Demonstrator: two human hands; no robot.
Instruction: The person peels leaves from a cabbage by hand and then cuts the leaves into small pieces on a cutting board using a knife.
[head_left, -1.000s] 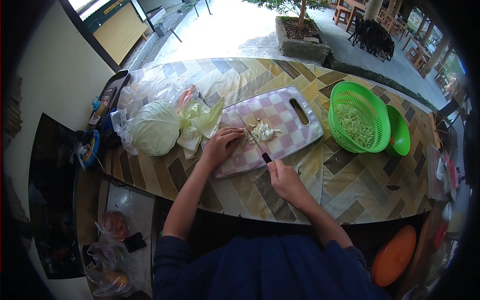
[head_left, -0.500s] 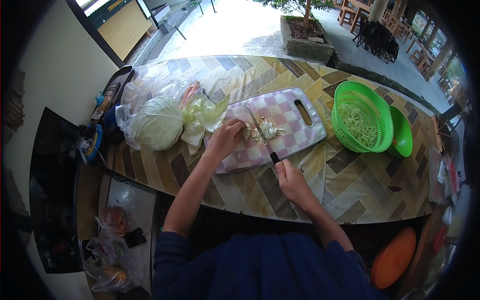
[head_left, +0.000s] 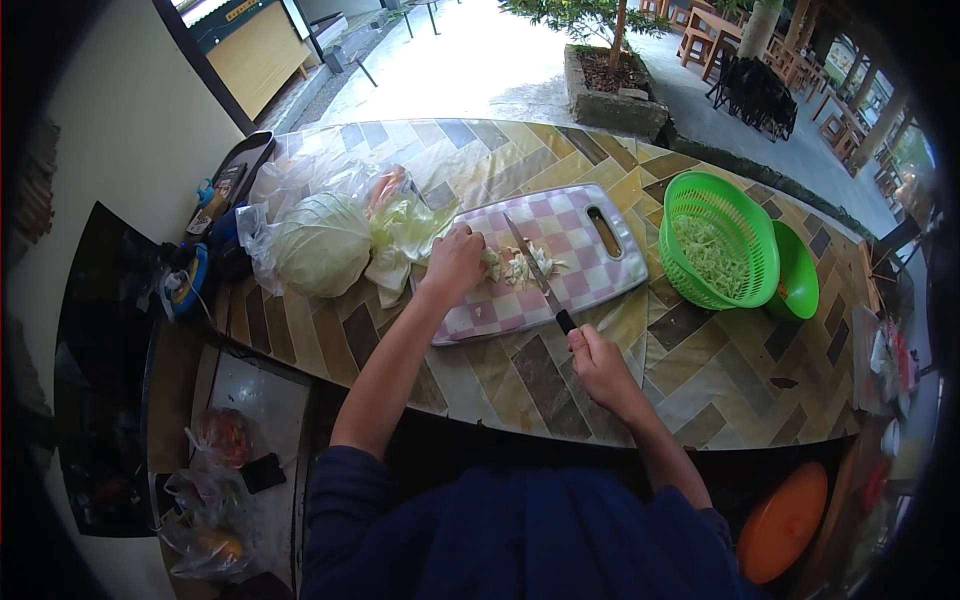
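My right hand (head_left: 603, 368) is wrapped round the black handle of a kitchen knife (head_left: 536, 262). Its blade slants up and left over chopped pale cabbage (head_left: 518, 272) on a pink-and-white checked cutting board (head_left: 580, 205). On the left part of the board, my left hand (head_left: 457, 262) has its fingers curled on a small cabbage piece (head_left: 491, 260), mostly hidden by the hand. Just beyond that hand lie loose cabbage leaves (head_left: 408, 235), beside a large cabbage (head_left: 322, 246) in a clear plastic bag.
Right of the board, a green colander (head_left: 765, 255) holds shredded cabbage (head_left: 712, 258), with a green bowl (head_left: 798, 280) against it. A dark tray (head_left: 250, 150) sits at the table's far left. Below, bagged food (head_left: 222, 438) and an orange lid-like disc (head_left: 785, 520) flank me.
My right hand and the knife have shifted slightly right and toward me. My left hand has moved a little left and away, its fingers still curled. The whole view has tilted slightly.
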